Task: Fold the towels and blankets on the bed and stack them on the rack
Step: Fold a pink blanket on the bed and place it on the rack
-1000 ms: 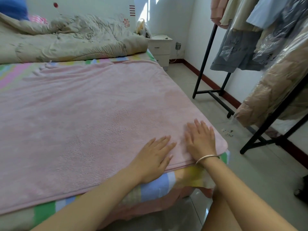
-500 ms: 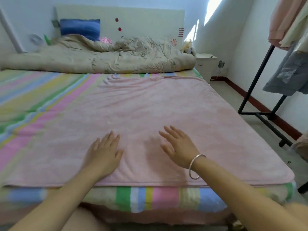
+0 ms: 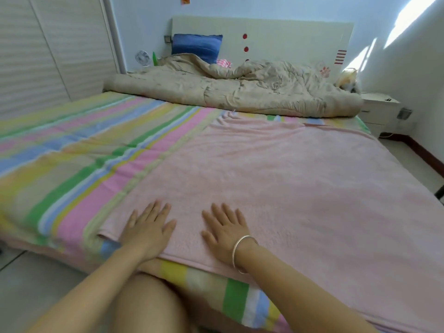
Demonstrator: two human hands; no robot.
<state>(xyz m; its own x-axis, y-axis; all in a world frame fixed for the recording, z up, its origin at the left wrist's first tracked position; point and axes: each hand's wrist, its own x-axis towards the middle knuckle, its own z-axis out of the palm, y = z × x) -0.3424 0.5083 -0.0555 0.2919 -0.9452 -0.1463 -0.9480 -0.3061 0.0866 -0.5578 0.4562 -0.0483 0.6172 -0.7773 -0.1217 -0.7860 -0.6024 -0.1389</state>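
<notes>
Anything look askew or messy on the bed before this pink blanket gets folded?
The pink blanket lies mostly flat, but its far left corner is rumpled. Behind it the beige quilt sits crumpled in a heap by the headboard. Nothing looks spilled or damaged.

**Bedroom layout, viewed from my position at the foot of the bed [image 3: 72, 152]**

To my left is a wardrobe [image 3: 48, 56] with white slatted doors. Ahead, a pale blue wall [image 3: 144, 15] backs a cream headboard [image 3: 276, 37] marked with red dots and short red stripes. A blue pillow [image 3: 197, 46] leans on the headboard, and a small round fan [image 3: 143, 58] shows against the wall to its left. In the far right corner stands a white nightstand [image 3: 379, 109], with a wall socket [image 3: 400, 114] just beside it. The right wall carries bright sunlight patches [image 3: 413, 18] and has a dark red skirting board [image 3: 422, 152] along its base. The floor [image 3: 36, 284] is pale tile.
</notes>
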